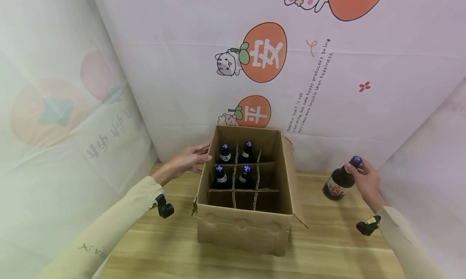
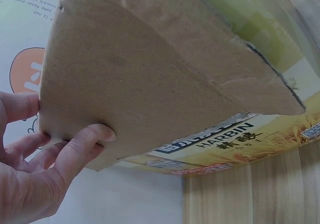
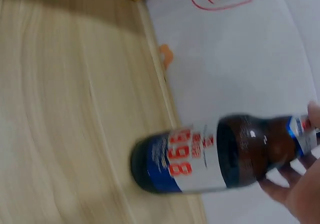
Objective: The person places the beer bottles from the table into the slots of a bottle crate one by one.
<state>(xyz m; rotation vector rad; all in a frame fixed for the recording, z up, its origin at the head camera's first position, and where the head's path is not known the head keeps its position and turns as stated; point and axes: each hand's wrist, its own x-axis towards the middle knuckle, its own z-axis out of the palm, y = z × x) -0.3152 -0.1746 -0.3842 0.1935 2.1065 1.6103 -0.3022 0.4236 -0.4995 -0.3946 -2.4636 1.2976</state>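
Note:
An open-topped cardboard box [image 1: 244, 226] stands on the table, with cardboard dividers inside. Several dark beer bottles with blue caps [image 1: 247, 169] occupy its left and middle columns toward the back. At the box's left side, my left hand [image 1: 185, 161] holds the folded-down flap [image 2: 150, 69]; the thumb lies on its face and fingers reach its edge. Right of the box, my right hand [image 1: 367, 182] grips a brown beer bottle [image 1: 340, 182] by its neck, just under the cap. This bottle leans slightly, its label [image 3: 192, 159] showing "1998". Whether its base touches the table is unclear.
The wooden table [image 1: 156, 246] meets a white printed cloth backdrop [image 1: 182, 89] behind the box. Similar cloth hangs at the left [image 1: 54, 170] and right [image 1: 433, 149]. Another box flap [image 1: 291, 178] hangs outward on the right, between the box and the held bottle.

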